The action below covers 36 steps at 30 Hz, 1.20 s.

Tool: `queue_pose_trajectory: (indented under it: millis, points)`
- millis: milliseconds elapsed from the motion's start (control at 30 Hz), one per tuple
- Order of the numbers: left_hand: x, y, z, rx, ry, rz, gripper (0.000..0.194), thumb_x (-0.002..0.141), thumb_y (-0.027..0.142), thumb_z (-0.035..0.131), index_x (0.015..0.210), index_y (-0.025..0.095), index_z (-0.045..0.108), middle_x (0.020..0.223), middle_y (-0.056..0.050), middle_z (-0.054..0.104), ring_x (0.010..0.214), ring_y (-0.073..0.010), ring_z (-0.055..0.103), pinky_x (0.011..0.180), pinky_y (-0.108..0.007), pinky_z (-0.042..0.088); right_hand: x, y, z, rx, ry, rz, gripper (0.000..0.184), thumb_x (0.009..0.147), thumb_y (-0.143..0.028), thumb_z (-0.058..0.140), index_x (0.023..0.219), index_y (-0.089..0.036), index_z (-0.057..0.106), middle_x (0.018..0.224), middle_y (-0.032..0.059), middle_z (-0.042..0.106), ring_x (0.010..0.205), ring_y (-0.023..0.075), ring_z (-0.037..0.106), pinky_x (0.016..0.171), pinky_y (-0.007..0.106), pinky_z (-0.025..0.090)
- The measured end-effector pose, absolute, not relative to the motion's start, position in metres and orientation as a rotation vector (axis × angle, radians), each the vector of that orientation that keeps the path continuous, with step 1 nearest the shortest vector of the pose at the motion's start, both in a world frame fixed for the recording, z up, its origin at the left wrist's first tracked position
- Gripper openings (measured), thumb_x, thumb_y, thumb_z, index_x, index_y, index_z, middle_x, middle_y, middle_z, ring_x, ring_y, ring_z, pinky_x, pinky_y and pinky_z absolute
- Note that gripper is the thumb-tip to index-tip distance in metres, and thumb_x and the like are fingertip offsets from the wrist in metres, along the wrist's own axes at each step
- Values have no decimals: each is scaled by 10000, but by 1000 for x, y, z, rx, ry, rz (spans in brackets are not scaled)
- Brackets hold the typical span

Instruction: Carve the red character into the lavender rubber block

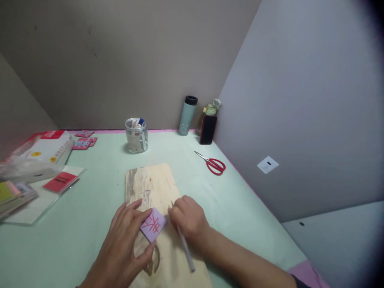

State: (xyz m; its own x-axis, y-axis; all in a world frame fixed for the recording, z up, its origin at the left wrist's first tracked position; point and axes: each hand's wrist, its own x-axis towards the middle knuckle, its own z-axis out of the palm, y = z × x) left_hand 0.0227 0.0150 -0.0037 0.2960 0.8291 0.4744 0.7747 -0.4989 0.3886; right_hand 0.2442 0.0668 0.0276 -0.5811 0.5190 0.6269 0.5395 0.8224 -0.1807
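Square purple piece [153, 225], flat-faced, marked with red strokes, is held at its edges between thumb and fingers of left hand [123, 232], above wooden board [163, 176]. Slender grey tool [186, 250], rod-shaped, is gripped in closed right hand [190, 222]; pointed tip is kept apart from piece; tip contact with board cannot be told. Board is pale-grained, round-cornered, marked by dark streaks and knot. Pale green tabletop [99, 180] is overlaid by board. Metal scissors [207, 160], red-looped, are laid beyond right hand. Clear cylindrical jar [136, 142] is placed behind board.
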Motion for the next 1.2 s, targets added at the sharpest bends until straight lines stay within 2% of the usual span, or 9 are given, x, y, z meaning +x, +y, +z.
queue_pose_trajectory:
  millis: [133, 233, 400, 700, 967, 1200]
  points:
    - [22, 15, -6, 2431, 1530, 945, 517, 910, 332, 627, 1404, 278, 485, 1285, -74, 649, 1421, -349, 494, 1190, -598, 364, 245, 69, 31, -930, -1961, 920, 252, 1002, -274, 599, 773, -211, 513, 713, -21, 546, 606, 128, 467, 572, 251, 354]
    - [23, 15, -7, 2422, 1529, 941, 492, 912, 322, 629, 1383, 280, 495, 1265, -67, 652, 1417, -347, 498, 1186, -600, 369, 243, 67, 36, -986, -1814, 1197, 261, 931, -296, 672, 737, -208, 520, 681, -34, 530, 599, 123, 457, 570, 247, 351]
    - [23, 14, -6, 2408, 1524, 943, 492, 921, 311, 620, 1394, 280, 487, 1255, -67, 642, 1425, -337, 483, 1192, -598, 357, 242, 67, 35, -1010, -1786, 1266, 232, 899, -261, 650, 730, -212, 498, 652, -49, 479, 596, 124, 412, 571, 250, 323]
    - [24, 15, -4, 2428, 1518, 982, 476, 921, 311, 619, 1379, 278, 496, 1216, -63, 648, 1386, -338, 516, 1163, -574, 380, 241, 69, 33, -995, -1799, 1255, 227, 909, -251, 639, 740, -214, 491, 664, -47, 488, 595, 126, 409, 575, 255, 318]
    - [20, 15, -5, 2441, 1500, 872, 505, 943, 319, 618, 1417, 266, 452, 1278, -64, 611, 1437, -317, 447, 1209, -556, 301, 241, 68, 38, -986, -1840, 1286, 233, 927, -284, 623, 748, -209, 493, 670, -48, 479, 606, 124, 404, 575, 256, 318]
    - [20, 18, -4, 2447, 1489, 924, 490, 931, 322, 623, 1395, 271, 474, 1257, -63, 629, 1398, -326, 498, 1196, -565, 305, 243, 69, 39, -988, -1846, 1327, 232, 917, -312, 615, 752, -213, 486, 670, -45, 476, 607, 129, 400, 575, 262, 315]
